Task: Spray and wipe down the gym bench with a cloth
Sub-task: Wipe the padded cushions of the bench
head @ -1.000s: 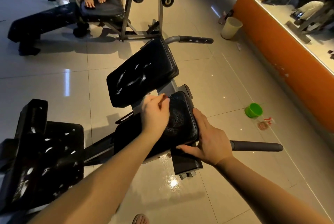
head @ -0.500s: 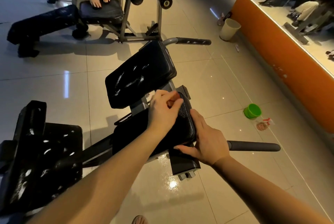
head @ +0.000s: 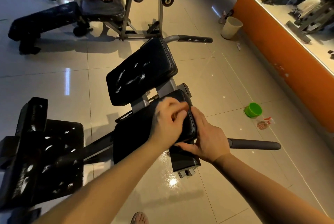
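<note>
- Right hand [head: 207,139] braces the near pad's [head: 137,133] right corner, fingers straight.
- Left hand [head: 168,120] rests on the pad's top, fingers curled and blurred; I cannot tell whether it holds anything.
- Bottle [head: 264,123] lies on the floor beside a green cup [head: 253,109].

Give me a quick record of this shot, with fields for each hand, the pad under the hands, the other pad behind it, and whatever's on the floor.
left hand: on the far end of the near pad, fingers curled, blurred; no cloth discernible
right hand: against that pad's right edge, fingers fairly straight
near pad: black, no white streaks visible
far pad: black, tilted, white streaks across it
floor: green bucket, clear item with red parts beside it, white bin by the orange wall
</note>
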A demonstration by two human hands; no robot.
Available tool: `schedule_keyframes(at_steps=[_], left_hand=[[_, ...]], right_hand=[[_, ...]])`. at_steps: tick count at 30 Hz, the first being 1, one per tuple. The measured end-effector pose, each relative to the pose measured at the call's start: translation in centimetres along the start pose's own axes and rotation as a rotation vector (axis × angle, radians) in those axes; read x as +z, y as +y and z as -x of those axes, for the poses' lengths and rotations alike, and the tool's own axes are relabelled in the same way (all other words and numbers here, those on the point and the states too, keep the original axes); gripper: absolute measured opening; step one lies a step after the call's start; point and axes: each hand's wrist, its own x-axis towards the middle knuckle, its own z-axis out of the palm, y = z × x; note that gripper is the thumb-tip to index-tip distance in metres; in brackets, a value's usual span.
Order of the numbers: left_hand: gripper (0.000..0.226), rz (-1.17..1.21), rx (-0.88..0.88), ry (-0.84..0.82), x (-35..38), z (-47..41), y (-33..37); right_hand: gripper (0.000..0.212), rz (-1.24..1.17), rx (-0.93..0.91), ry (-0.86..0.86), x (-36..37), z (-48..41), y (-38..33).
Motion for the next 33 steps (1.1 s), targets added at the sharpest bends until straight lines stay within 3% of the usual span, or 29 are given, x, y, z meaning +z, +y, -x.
schedule_keyframes(at_steps=[2,4,8,10,13,16,18,22,24,29,31,33], left_hand=[[0.028,-0.02,0.138,-0.09,-1.0,4.6,0.2],[0.029,-0.049,0.144,-0.116,-2.9,6.1,-2.1],[0.019,-0.058,-0.144,0.089,-4.4,1.8,-6.0],[0.018,-0.029,-0.183,0.132,-2.8,0.3,-4.1],[0.022,0.024,0.009,-0.008,-0.4,2.2,0.0],[0.026,-0.037,0.135,-0.097,-1.7,6.6,-0.8],[0.026,-0.087,0.065,-0.078,-4.0,7.8,-4.2],[0.02,-0.123,-0.261,0.116,-5.8,5.5,-8.5],[0.017,-0.08,-0.245,0.162,-3.7,3.9,-5.6],[0.023,-0.034,0.056,-0.038,-1.8,6.6,-0.9],[0.024,-0.087,0.018,-0.037,-4.1,9.1,-4.3],[0.023,-0.143,-0.155,0.024,-6.6,10.8,-8.3]], right_hand=[[0.117,-0.008,-0.009,0.009,0.2,0.1,0.1],[0.118,-0.017,-0.009,0.014,0.3,0.0,0.0],[0.119,-0.013,-0.014,0.018,0.2,0.0,0.0],[0.119,0.0,-0.012,0.02,0.1,0.0,0.0],[0.12,0.02,0.001,0.008,0.2,0.0,0.1],[0.119,0.002,-0.005,0.009,0.2,0.0,0.1],[0.12,-0.014,-0.011,0.012,0.2,0.0,0.0],[0.12,-0.035,-0.012,0.015,0.1,0.0,0.0],[0.119,-0.039,-0.012,0.014,0.0,-0.1,-0.1],[0.117,-0.054,-0.01,0.024,-0.1,0.0,-0.3],[0.116,-0.075,-0.016,0.034,-0.1,0.0,-0.3],[0.116,-0.077,-0.019,0.031,-0.1,0.0,-0.4]])
